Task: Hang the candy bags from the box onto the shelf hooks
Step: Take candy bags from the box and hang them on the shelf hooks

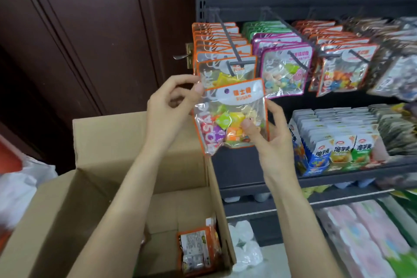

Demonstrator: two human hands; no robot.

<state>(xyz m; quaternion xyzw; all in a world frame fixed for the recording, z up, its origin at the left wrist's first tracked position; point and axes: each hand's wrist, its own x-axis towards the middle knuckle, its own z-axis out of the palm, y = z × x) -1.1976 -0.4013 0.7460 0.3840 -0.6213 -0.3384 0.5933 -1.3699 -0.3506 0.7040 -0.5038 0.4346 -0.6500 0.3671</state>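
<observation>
Both my hands hold one orange-edged clear candy bag (228, 106) just below the leftmost shelf hook (230, 40). My left hand (171, 106) pinches the bag's upper left corner. My right hand (268, 137) grips its lower right part, thumb on the front. The hook carries a row of matching orange bags (216, 38), and the held bag overlaps the frontmost one. Below, the open cardboard box (94, 187) has a few orange candy bags (198, 248) lying in its right corner.
More hooks to the right carry purple bags (284, 70) and red-orange bags (343, 67). A lower shelf (352, 176) holds rows of snack packs. A dark wooden door (90, 40) with a handle stands left of the rack. White plastic bags (20, 189) lie at far left.
</observation>
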